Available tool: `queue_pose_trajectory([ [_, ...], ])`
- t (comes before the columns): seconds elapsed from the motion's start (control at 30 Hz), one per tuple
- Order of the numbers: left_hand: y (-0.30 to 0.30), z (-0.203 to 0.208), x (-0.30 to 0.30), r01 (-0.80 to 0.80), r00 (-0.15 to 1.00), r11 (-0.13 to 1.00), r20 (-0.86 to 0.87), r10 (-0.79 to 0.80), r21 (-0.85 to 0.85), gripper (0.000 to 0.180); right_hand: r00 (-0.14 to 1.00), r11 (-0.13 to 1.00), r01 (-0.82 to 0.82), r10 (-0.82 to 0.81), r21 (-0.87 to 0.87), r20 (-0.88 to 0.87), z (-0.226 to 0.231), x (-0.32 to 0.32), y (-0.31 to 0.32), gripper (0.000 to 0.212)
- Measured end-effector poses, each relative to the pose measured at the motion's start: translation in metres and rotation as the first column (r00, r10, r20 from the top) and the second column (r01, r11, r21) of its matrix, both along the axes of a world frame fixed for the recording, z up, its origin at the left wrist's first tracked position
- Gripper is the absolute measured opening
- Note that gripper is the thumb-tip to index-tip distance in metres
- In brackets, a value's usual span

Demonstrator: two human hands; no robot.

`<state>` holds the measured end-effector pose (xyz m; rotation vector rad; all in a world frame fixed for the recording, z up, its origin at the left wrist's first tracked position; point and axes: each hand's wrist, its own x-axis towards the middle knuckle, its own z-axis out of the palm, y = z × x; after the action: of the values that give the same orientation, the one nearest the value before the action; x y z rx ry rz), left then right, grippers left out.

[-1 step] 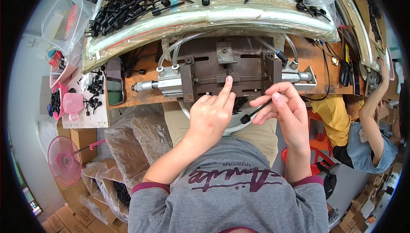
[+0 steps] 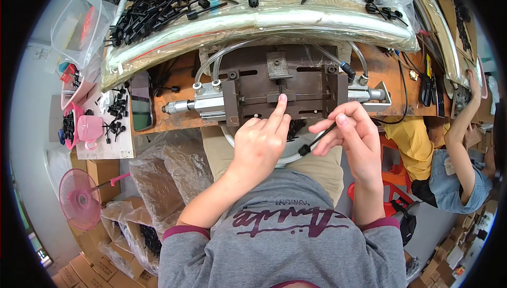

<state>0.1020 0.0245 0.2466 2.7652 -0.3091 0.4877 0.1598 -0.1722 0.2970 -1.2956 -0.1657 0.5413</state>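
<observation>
The left hand (image 2: 261, 143), loosely open, grasping nothing visible, rests 1 finger on the fixture block (image 2: 273, 98); beside it, the right hand (image 2: 359, 140) lightly pinches a black knobbed rod (image 2: 306, 148). Probably positioning a part, hidden under the fingertip; next calls for clearing that finger.

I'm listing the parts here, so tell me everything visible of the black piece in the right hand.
The black piece is a thin, straight stem with a thicker knob at its lower-left end, plastic-looking. It slants above the lap, held in the right hand's fingers, which hide its other end.
</observation>
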Motion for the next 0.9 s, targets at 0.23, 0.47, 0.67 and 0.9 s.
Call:
queue_pose_trajectory([
  [0.23, 0.006, 0.006, -0.002, 0.029, 0.999, 0.993, -0.023, -0.031, -0.117, 0.032, 0.997, 0.999, 0.022, -0.019, -0.042, 0.069, -0.005, 0.004, -0.001, 0.015],
  [0.47, 0.003, 0.040, -0.022, 0.314, 0.939, 0.759, 0.069, -0.337, -0.571, 0.043, 0.998, 1.000, 0.007, -0.008, 0.019, 0.058, -0.007, 0.002, 0.007, 0.015],
  [0.67, 0.003, 0.041, -0.026, 0.391, 0.918, 0.759, 0.167, -0.359, -0.520, 0.034, 0.996, 0.999, -0.027, 0.023, 0.038, 0.084, 0.000, -0.001, 0.012, 0.013],
  [0.9, 0.002, 0.043, -0.029, 0.419, 0.908, 0.765, 0.211, -0.362, -0.489, 0.033, 0.997, 0.996, -0.029, 0.023, 0.088, 0.073, 0.005, -0.005, 0.010, 0.009],
])
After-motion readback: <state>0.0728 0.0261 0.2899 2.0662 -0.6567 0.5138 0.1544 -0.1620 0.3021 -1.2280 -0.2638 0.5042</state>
